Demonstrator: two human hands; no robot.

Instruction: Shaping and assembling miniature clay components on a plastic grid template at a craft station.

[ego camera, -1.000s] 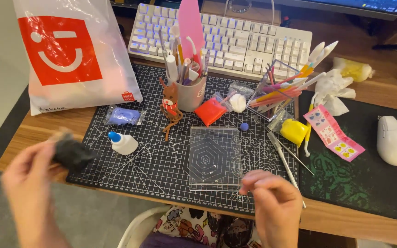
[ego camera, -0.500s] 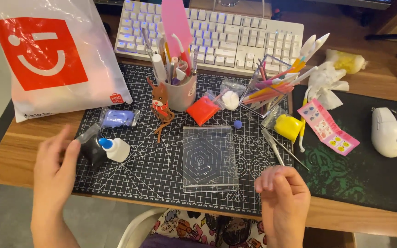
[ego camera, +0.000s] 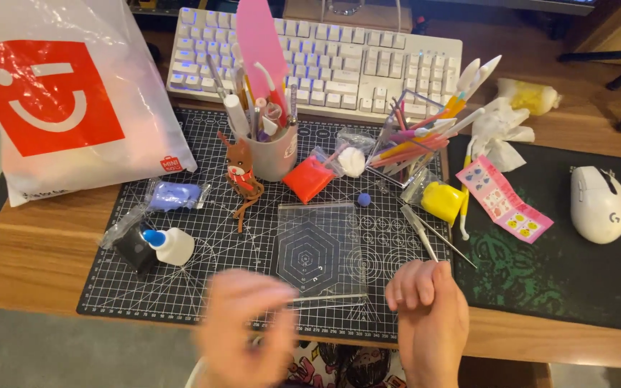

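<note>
Hands hover low over the cutting mat: left hand blurred, grip unreadable; right hand loosely curled, empty, knuckles beside the clear hexagon plate at mid-mat.

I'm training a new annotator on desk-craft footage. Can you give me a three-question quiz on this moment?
1. True or false: the white glue bottle lies on the black cutting mat.
2. Which hand is motion-blurred: the left hand or the right hand?
3. What lies just beyond both hands: A) clear hexagon template, B) white mouse, C) white keyboard?

Key: 1 true. 2 left hand. 3 A.
</note>
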